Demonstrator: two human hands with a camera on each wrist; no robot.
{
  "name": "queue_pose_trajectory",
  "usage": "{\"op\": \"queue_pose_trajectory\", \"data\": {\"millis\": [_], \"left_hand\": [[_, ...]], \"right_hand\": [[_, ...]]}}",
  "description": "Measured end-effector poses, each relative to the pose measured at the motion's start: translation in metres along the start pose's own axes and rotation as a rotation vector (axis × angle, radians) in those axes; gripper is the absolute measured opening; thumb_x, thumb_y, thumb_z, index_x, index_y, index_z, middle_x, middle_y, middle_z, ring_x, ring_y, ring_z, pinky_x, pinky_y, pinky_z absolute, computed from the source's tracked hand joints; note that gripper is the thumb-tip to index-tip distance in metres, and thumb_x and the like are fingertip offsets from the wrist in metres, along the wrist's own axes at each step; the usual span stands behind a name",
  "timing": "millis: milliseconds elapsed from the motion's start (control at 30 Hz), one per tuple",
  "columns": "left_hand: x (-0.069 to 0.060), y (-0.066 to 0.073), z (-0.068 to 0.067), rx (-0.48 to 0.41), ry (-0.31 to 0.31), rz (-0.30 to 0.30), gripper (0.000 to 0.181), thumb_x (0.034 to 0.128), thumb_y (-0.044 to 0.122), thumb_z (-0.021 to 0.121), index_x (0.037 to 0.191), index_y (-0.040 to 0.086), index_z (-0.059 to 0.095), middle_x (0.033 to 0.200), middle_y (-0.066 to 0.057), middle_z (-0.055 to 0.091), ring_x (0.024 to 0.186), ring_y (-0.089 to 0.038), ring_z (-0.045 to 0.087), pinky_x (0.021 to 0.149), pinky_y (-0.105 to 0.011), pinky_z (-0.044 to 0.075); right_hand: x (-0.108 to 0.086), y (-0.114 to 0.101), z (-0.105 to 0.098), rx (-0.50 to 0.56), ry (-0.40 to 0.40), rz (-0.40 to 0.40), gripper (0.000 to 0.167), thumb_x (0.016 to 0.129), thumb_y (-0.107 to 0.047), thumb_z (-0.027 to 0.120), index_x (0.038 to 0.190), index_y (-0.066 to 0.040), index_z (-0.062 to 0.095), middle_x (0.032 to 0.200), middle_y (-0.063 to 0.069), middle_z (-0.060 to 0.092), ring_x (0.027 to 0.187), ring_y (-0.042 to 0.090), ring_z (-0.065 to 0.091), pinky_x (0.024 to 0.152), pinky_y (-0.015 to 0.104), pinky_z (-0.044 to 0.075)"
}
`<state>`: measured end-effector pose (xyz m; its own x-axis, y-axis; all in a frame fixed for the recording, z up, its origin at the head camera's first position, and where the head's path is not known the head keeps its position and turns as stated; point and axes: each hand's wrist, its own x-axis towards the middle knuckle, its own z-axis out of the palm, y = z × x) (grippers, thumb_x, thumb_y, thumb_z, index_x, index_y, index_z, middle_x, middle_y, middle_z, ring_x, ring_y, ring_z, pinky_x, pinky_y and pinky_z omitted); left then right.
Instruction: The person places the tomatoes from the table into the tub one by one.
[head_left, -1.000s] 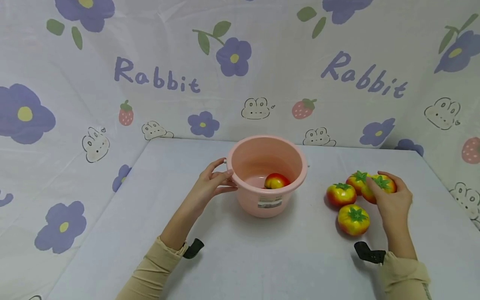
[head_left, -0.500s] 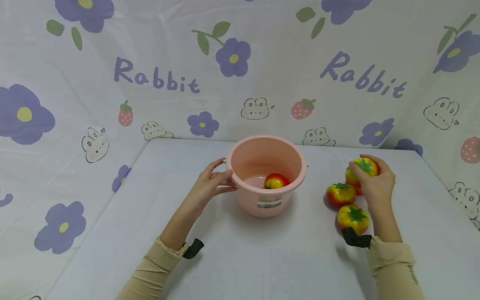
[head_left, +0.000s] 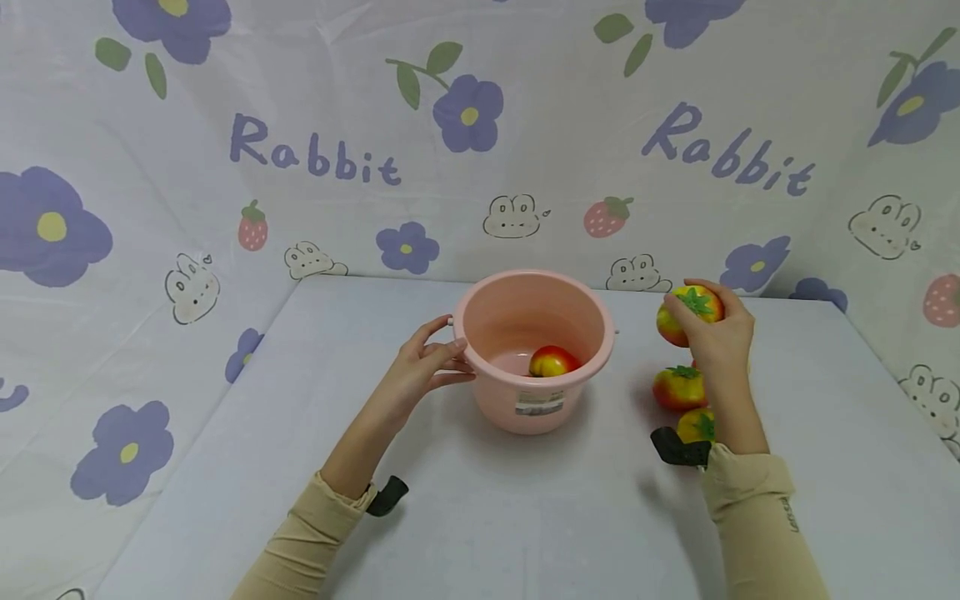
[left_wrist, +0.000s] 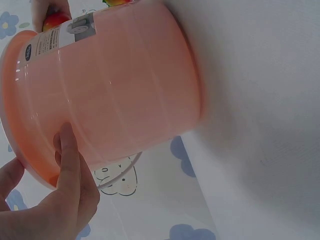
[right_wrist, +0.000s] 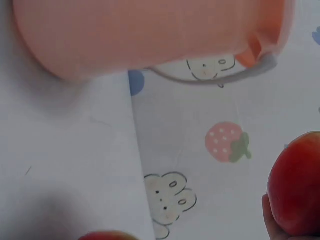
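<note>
A pink plastic bucket point(head_left: 491, 396) stands upright on the table, with one red-and-yellow tomato point(head_left: 553, 362) at its bottom. My left hand point(head_left: 420, 367) pinches the bucket's left rim; in the left wrist view, the thumb lies at the rim and the fingers point(left_wrist: 70, 160) press the outer wall. To the bucket's right, my right hand point(head_left: 720, 337) holds another tomato point(head_left: 678, 323), green leaf top facing up, raised off the table. The right wrist view shows that tomato's red side point(right_wrist: 300, 185) at the right edge. Below the hand are more tomatoes point(head_left: 678, 389), partly covered by the hand and wrist.
A white sheet covers the table point(head_left: 525, 517). Behind it hangs a curtain point(head_left: 450, 200) printed with rabbits and flowers. The bucket's thin white handle point(right_wrist: 220, 79) hangs down at the back. Black wrist mounts point(head_left: 678, 447) stick out from both sleeves.
My right hand has lifted a tomato from the group and carried it up and left, toward the bucket. The left hand and bucket have stayed in place.
</note>
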<state>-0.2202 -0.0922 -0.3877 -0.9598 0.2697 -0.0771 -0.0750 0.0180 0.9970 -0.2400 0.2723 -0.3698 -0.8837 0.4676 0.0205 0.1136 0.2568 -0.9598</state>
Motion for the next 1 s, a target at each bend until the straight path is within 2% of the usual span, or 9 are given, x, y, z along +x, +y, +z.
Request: {"op": "queue_pose_trajectory", "data": {"millis": [167, 267, 400, 667, 1000], "left_hand": [[0.000, -0.001, 0.000, 0.005, -0.004, 0.006, 0.067, 0.0976, 0.026, 0.059, 0.153, 0.015, 0.024, 0.104, -0.008, 0.068, 0.093, -0.017, 0.072, 0.097, -0.039, 0.056], [0.000, -0.001, 0.000, -0.001, -0.007, 0.009, 0.066, 0.0977, 0.025, 0.059, 0.153, 0.015, 0.025, 0.102, -0.007, 0.068, 0.092, -0.015, 0.072, 0.098, -0.039, 0.055], [0.000, -0.001, 0.000, -0.008, -0.008, 0.008, 0.064, 0.0978, 0.025, 0.059, 0.152, 0.016, 0.026, 0.101, -0.005, 0.068, 0.091, -0.015, 0.072, 0.098, -0.039, 0.055], [0.001, -0.001, 0.000, -0.004, -0.006, 0.009, 0.065, 0.0975, 0.025, 0.059, 0.152, 0.016, 0.026, 0.102, -0.006, 0.068, 0.091, -0.016, 0.072, 0.097, -0.039, 0.056], [0.001, 0.000, 0.000, 0.002, -0.002, 0.003, 0.065, 0.0976, 0.026, 0.059, 0.153, 0.016, 0.025, 0.102, -0.005, 0.068, 0.091, -0.015, 0.072, 0.097, -0.039, 0.056]], "right_hand": [[-0.003, -0.013, 0.013, -0.014, -0.033, -0.047, 0.050, 0.089, -0.046, 0.067, 0.135, -0.032, 0.055, 0.141, 0.002, 0.044, 0.114, 0.014, 0.045, 0.095, 0.023, 0.053], [-0.006, -0.020, 0.021, -0.019, -0.057, -0.065, 0.052, 0.089, -0.047, 0.066, 0.137, -0.031, 0.052, 0.144, 0.004, 0.043, 0.119, 0.017, 0.045, 0.105, 0.033, 0.051], [-0.011, -0.029, 0.031, 0.000, -0.072, -0.092, 0.053, 0.089, -0.045, 0.068, 0.137, -0.029, 0.052, 0.144, 0.005, 0.045, 0.122, 0.018, 0.046, 0.106, 0.036, 0.050], [-0.016, -0.046, 0.050, 0.071, -0.118, -0.176, 0.049, 0.090, -0.037, 0.069, 0.135, -0.025, 0.054, 0.140, 0.004, 0.047, 0.120, 0.017, 0.048, 0.101, 0.031, 0.053], [-0.027, -0.062, 0.073, 0.081, -0.157, -0.248, 0.048, 0.089, -0.032, 0.071, 0.133, -0.020, 0.055, 0.138, 0.007, 0.049, 0.119, 0.021, 0.049, 0.103, 0.040, 0.052]]}}
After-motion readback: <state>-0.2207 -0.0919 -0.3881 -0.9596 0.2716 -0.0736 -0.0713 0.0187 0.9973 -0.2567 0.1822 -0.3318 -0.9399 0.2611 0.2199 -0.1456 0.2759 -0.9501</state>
